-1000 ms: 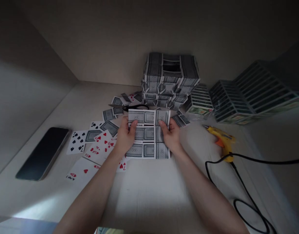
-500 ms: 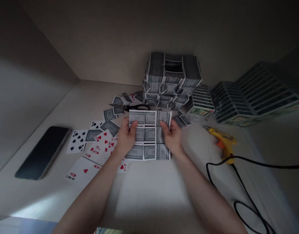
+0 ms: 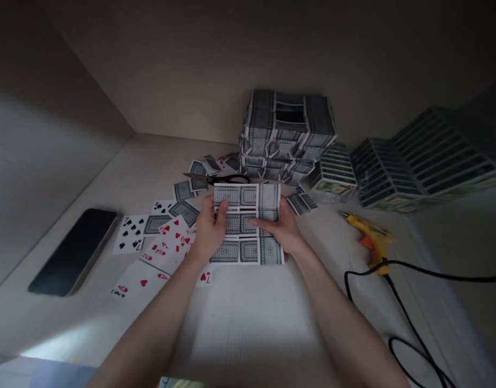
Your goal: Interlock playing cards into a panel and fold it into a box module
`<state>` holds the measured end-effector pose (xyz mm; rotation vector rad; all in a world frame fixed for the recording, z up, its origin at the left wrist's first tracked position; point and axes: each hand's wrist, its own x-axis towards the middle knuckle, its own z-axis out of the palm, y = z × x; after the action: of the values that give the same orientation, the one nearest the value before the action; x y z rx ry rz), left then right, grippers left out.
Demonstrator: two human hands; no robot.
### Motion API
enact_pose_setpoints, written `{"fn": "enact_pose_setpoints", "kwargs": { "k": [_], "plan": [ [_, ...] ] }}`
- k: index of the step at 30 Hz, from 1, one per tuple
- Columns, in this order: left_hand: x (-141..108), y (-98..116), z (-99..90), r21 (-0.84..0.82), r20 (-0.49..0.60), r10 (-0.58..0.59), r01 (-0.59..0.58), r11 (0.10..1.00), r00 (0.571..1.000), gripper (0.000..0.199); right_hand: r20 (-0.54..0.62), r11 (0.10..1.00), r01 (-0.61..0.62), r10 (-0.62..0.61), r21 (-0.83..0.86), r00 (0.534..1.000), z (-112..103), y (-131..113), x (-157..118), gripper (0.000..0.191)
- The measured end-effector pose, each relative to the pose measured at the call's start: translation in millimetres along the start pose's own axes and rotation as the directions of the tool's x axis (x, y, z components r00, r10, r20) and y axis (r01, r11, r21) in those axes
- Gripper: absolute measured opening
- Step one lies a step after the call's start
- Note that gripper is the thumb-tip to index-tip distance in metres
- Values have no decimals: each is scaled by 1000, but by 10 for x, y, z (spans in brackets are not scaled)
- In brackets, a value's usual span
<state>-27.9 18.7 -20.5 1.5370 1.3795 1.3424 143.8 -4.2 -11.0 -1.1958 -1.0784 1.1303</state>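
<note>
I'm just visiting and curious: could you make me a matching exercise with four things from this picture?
Things:
1. card panel
2. glue gun
3. phone
4. scissors

Places, colours, states:
A. dark screen up, left of the seven of spades
B. black-handled, just beyond the card panel
C. held by the left fingers and right fingers
D. mostly yellow

Right pairs: 1-C, 2-D, 3-A, 4-B
</note>
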Motion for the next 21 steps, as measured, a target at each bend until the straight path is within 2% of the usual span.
{"fn": "enact_pose_setpoints", "kwargs": {
  "k": [9, 14, 17, 21],
  "plan": [
    [13, 0, 17, -45, 20, 1, 0, 999, 1000, 24, -95, 996, -10, 19, 92, 995, 51, 73, -10, 57],
    [4, 39, 8, -35, 40, 17, -15, 999, 999, 24, -91, 995, -4, 13, 98, 996, 38, 61, -3, 55],
    [-18, 59, -2, -63, 126, 3, 5, 998, 992, 35, -73, 997, -2, 8, 83, 997, 4, 51, 16, 56],
    [-35, 43, -15, -84, 210, -83, 103, 991, 974, 54, -59, 998, 2, 1, 60, 998, -19, 55, 27, 57]
  ]
}}
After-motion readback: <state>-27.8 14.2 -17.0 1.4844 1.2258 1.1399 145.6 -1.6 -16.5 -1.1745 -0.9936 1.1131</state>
